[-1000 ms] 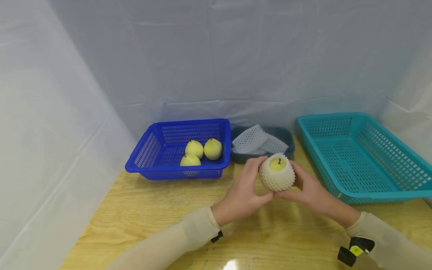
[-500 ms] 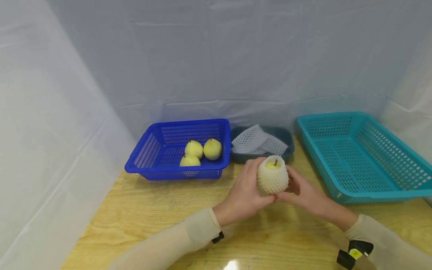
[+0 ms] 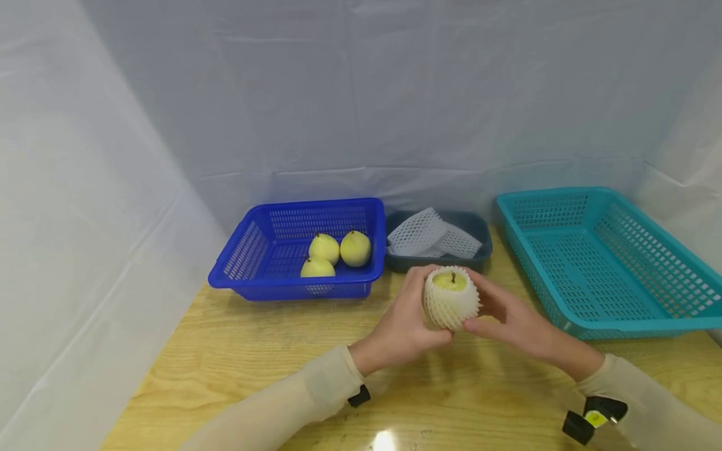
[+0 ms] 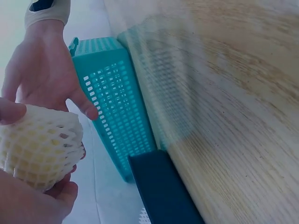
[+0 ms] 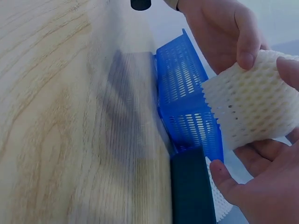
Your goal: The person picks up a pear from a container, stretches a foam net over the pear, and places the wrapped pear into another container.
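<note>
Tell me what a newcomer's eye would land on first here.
Probably the pear in its white foam net, held by the left hand and right hand near the middle. Next, the bright blue basket at left with three bare pears, and the teal basket at right. Between them, a small dark tray holds loose nets.

Yellow pear (image 3: 444,283) in white foam net (image 3: 451,307)
Stem (image 3: 453,277) up and uncovered, at four o'clock in the head view, between left hand (image 3: 402,324) and right hand (image 3: 514,321).
</note>
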Motion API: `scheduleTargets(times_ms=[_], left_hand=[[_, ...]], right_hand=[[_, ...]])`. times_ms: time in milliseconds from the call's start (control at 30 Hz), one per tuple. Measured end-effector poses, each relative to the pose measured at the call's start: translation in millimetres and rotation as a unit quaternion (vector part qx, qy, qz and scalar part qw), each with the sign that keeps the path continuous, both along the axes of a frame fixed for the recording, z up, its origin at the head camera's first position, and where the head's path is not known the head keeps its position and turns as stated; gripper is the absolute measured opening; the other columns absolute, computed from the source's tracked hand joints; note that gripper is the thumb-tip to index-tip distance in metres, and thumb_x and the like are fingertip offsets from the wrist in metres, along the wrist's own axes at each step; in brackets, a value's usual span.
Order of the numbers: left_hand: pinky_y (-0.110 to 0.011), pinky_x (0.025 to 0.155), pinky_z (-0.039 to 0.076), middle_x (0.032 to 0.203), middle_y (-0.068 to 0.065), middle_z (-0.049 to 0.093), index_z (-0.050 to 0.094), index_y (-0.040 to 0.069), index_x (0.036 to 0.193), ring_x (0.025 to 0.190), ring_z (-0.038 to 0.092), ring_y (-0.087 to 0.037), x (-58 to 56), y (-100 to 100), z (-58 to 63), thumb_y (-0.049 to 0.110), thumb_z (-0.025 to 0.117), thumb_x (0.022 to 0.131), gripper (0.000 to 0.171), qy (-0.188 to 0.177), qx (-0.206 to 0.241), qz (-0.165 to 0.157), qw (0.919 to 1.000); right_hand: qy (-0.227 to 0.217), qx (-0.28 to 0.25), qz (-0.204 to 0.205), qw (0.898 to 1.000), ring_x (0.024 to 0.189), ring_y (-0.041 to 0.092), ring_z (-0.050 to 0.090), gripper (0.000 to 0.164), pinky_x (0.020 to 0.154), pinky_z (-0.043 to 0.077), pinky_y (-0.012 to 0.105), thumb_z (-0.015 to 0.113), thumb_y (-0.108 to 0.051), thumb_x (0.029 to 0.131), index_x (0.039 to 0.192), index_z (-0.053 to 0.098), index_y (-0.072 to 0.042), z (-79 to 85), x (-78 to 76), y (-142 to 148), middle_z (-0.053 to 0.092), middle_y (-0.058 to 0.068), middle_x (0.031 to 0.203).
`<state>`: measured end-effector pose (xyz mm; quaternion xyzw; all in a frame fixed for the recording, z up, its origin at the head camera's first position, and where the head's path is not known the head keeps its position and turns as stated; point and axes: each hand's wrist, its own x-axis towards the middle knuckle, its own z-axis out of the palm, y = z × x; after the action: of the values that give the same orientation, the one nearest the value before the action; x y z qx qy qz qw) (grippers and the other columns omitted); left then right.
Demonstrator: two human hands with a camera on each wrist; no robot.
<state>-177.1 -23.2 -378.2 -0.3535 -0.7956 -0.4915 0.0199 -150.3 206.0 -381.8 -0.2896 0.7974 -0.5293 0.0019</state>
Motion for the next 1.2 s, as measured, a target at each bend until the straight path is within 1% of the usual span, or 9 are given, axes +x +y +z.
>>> scheduleTargets(times_ms=[200,333,433,533,667,800,900,1033,1200], left_hand=[[-0.035,0.109,0.044,0.143,-0.006,0.046,0.033,0.013,0.151,0.124,0.049,-0.016,-2.3,-1.1,-1.2,0.006,0.079,0.069,0.094,-0.015,0.012,-0.018,0.9996],[-0.035,0.107,0.045,0.147,-0.007,0.045,0.022,0.013,0.157,0.124,0.052,-0.016,-1.7,-0.9,0.4,0.008,0.078,0.073,0.101,-0.022,-0.015,-0.022,0.9994],[-0.034,0.103,0.048,0.145,-0.004,0.044,0.02,0.016,0.158,0.12,0.051,-0.014,0.1,-0.2,1.9,0.022,0.085,0.075,0.105,-0.015,-0.053,0.003,0.9985],[-0.03,0.097,0.049,0.137,0.0,0.044,0.028,0.021,0.154,0.115,0.048,-0.011,1.0,1.2,2.5,0.034,0.089,0.074,0.102,-0.013,-0.069,0.035,0.9969],[-0.028,0.091,0.05,0.128,0.002,0.046,0.037,0.025,0.148,0.109,0.048,-0.01,0.7,1.4,1.7,0.032,0.089,0.075,0.09,-0.019,-0.048,0.05,0.9974],[-0.028,0.089,0.052,0.13,0.003,0.048,0.038,0.025,0.148,0.109,0.053,-0.011,-0.2,-0.4,1.7,0.023,0.088,0.073,0.09,-0.022,-0.015,0.035,0.999],[-0.029,0.093,0.052,0.134,0.001,0.051,0.036,0.022,0.15,0.111,0.056,-0.012,0.2,-1.9,2.9,0.017,0.086,0.072,0.093,-0.022,0.002,0.014,0.9997],[-0.03,0.098,0.05,0.137,-0.004,0.053,0.032,0.017,0.15,0.114,0.058,-0.015,1.9,-2.5,5.1,0.008,0.084,0.072,0.094,-0.03,0.024,-0.023,0.999],[-0.029,0.097,0.051,0.136,-0.005,0.053,0.032,0.018,0.147,0.112,0.058,-0.014,1.9,-3.5,5.8,0.008,0.082,0.073,0.089,-0.046,0.039,-0.044,0.9972]], right_hand=[[-0.008,0.003,-0.037,0.999,0.118,0.004,0.058,0.076,0.093,0.054,0.029,0.067,-0.007,0.095,0.159,0.026,-0.011,-0.2,2.5,-1.6,0.045,0.019,0.149],[-0.016,-0.007,-0.058,0.998,0.119,-0.002,0.057,0.076,0.092,0.054,0.027,0.069,-0.008,0.094,0.158,0.028,-0.01,-1.9,2.9,-6.3,0.049,0.021,0.146],[-0.023,-0.016,-0.067,0.997,0.118,-0.005,0.055,0.077,0.092,0.053,0.024,0.071,-0.008,0.093,0.158,0.028,-0.008,-3.9,2.5,-10.4,0.051,0.023,0.144],[-0.029,-0.025,-0.067,0.997,0.119,-0.006,0.055,0.078,0.093,0.052,0.022,0.071,-0.008,0.093,0.157,0.028,-0.006,-4.9,2.2,-13.0,0.051,0.024,0.143],[-0.023,-0.033,-0.049,0.998,0.119,-0.006,0.055,0.076,0.092,0.052,0.022,0.07,-0.006,0.094,0.157,0.027,-0.004,-4.7,1.6,-12.4,0.05,0.027,0.144],[-0.015,-0.045,-0.02,0.999,0.122,-0.004,0.054,0.067,0.093,0.052,0.022,0.062,-0.002,0.097,0.155,0.029,-0.003,-1.3,1.0,-8.3,0.045,0.03,0.146],[-0.01,-0.037,-0.013,0.999,0.124,-0.002,0.052,0.062,0.094,0.051,0.022,0.06,-0.002,0.098,0.153,0.031,-0.003,2.8,0.4,-4.8,0.045,0.024,0.148],[-0.006,-0.028,0.001,1.0,0.128,0.002,0.051,0.068,0.097,0.05,0.024,0.062,-0.002,0.098,0.156,0.028,-0.007,5.1,-1.5,-1.3,0.042,0.013,0.151],[-0.009,-0.028,0.007,1.0,0.128,0.003,0.052,0.07,0.096,0.052,0.027,0.063,-0.003,0.097,0.157,0.029,-0.012,7.5,-0.3,-2.2,0.04,0.016,0.153]])
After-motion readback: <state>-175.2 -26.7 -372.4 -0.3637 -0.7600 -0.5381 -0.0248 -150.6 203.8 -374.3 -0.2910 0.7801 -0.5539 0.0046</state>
